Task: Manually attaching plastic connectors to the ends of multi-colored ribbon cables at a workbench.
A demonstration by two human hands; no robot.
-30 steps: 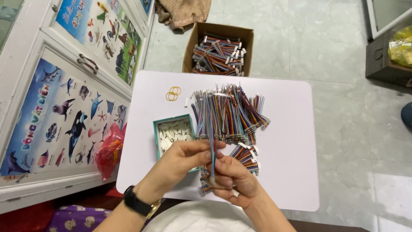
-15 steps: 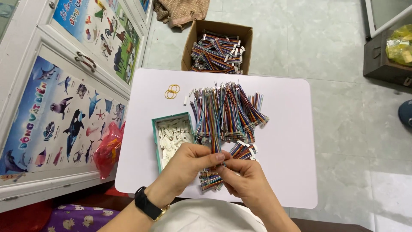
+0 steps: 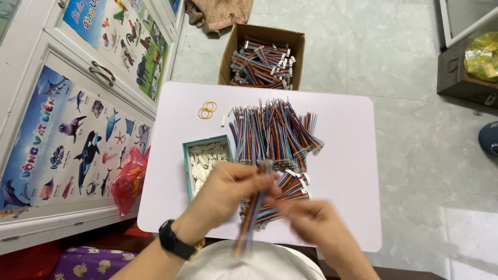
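My left hand (image 3: 228, 189), with a black watch on the wrist, pinches a flat multicoloured ribbon cable (image 3: 250, 218) near its top end; the cable hangs down toward my lap. Blurred by motion, my right hand (image 3: 314, 225) sits just right of the cable, fingers curled; whether it holds anything I cannot tell. Behind both hands on the white table (image 3: 353, 155) lies a big pile of the same coloured cables (image 3: 272, 132), with a smaller heap with white connectors (image 3: 290, 189) nearer me. A teal box of small white connectors (image 3: 205, 158) stands left of the pile.
Two yellow rubber bands (image 3: 206, 110) lie at the table's far left. A cardboard box of finished cables (image 3: 262, 62) sits on the floor beyond it. White cabinet doors with animal posters (image 3: 78, 135) run along the left. A red plastic bag (image 3: 129, 179) hangs beside the table.
My hands have drawn apart: the right one moved down and right, away from the cable. The left one still holds the cable, which now hangs lower.
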